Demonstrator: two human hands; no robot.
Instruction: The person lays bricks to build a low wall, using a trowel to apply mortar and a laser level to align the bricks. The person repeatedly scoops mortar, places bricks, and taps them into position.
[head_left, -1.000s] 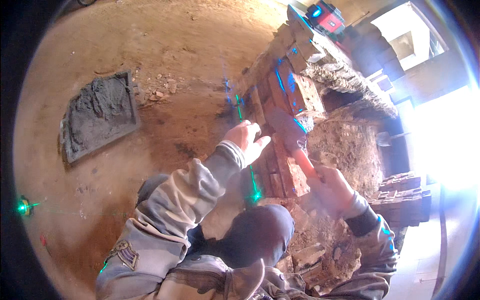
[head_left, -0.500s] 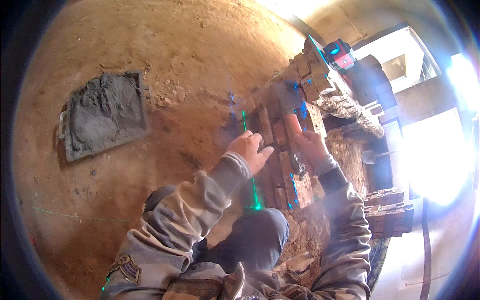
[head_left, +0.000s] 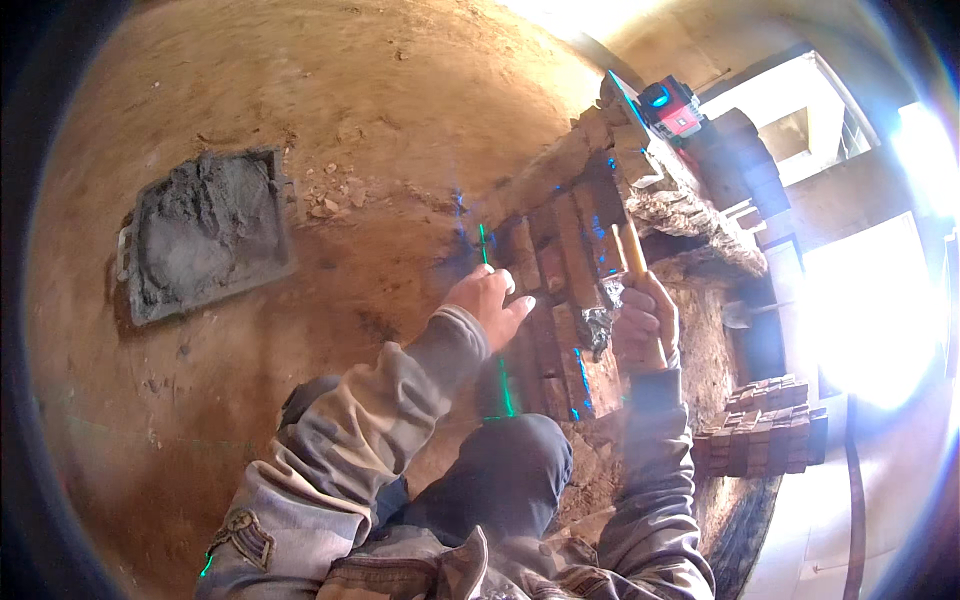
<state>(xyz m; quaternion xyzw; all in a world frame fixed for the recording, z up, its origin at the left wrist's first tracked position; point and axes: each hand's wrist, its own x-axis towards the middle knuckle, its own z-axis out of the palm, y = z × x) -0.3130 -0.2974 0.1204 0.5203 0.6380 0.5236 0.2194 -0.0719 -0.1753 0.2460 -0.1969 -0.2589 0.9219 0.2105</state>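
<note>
My right hand (head_left: 645,320) is closed around the wooden handle (head_left: 634,252) of a trowel, held over the right side of a low brick wall (head_left: 570,245). The trowel's blade cannot be clearly made out. Beside that hand a lump of wet grey mortar (head_left: 597,328) clings to the brick edge. My left hand (head_left: 484,308) is at the wall's left edge, thumb and fingers apart, with nothing visible in it. A green laser line (head_left: 504,385) runs along the ground below it, and blue laser marks (head_left: 584,372) fall on the bricks.
On the dirt floor (head_left: 330,90) at left lies a shallow tray of grey mortar (head_left: 205,235). A red and black laser level (head_left: 675,108) stands atop the wall's far end. Stacked bricks (head_left: 765,430) are at right, near bright windows. My bent knee (head_left: 530,455) is close to the wall.
My right hand has moved slightly right and toward me, turning the trowel; its blade no longer lies over the bricks. A mortar lump now shows more plainly at the brick edge. My left hand has barely shifted.
</note>
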